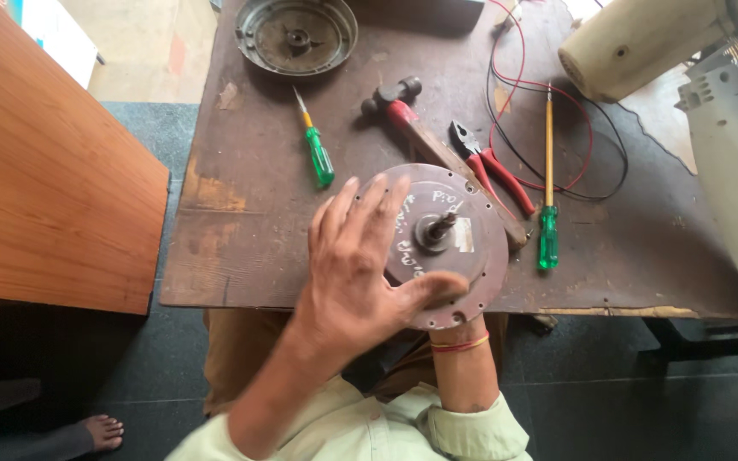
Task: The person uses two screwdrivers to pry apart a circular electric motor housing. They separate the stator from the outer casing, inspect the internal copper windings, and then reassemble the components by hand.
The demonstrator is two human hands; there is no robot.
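Hovering flat with fingers spread apart, the left hand (356,256) is covering the left half of a round metal motor housing (463,235), thumb reaching across its lower rim and gripping nothing. The housing is sitting tilted at the near edge of the worn brown table (241,196), overhanging that edge toward the person's lap, its stub shaft (437,229) pointing up at the camera. The right hand is hiding beneath the disc; only its wrist (463,367) with a red and yellow thread band is showing, and it is probably propping the housing from below, though whether its fingers are closed cannot be told.

Tools are crowding the far side of the disc: a hammer (412,124) is lying with its handle running under the rim, red-handled pliers (493,171) are lying just beside it, and a long green-handled screwdriver (547,192) is lying just right of those. A shorter green screwdriver (313,141) is resting to the upper left, leaving bare tabletop to the left of the hand. Red and black wires (557,111) are looping behind the tools. A second round metal cover (296,34) is sitting at the far edge, well apart. A cream fan body (711,102) is taking up the right side.
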